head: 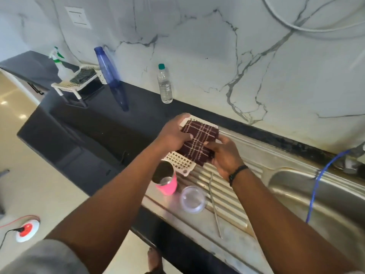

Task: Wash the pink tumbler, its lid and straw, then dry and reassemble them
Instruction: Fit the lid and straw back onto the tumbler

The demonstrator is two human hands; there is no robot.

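- The left hand (173, 133) grips the far-left side of a folded maroon checked cloth (199, 143), fingers curled over its edge; the right hand (223, 155) pinches the near-right side, thumb on top. Both hold the cloth just above a white perforated tray (178, 161) on the steel draining board (227, 198).
- The likely step is taking up the cloth to dry the washed parts — none looks dried or reassembled yet.
- The pink tumbler (166, 179) stands upright and open at the board's left end, just below the left forearm. Pulling that arm back low could clip its rim and tip it toward the counter's front edge, beyond which is only floor.
- The clear lid (193, 199) lies flat just right of the tumbler, close to the board's near edge; a trailing corner of cloth could drag it off.
- The metal straw (215, 204) lies along the ridges, its near end close to the front lip. The ridges should stop it rolling sideways, but a nudge along its length could slide it off.
- If the board is wet, a cloth set down on it would soak up water and dry poorly.
- Open room: dark countertop (94, 123) to the left, with a blue bottle (108, 70) and a clear water bottle (165, 84) well back by the wall. To the right the sink basin (325, 196), with a blue hose (316, 184) hanging into it, limits movement.
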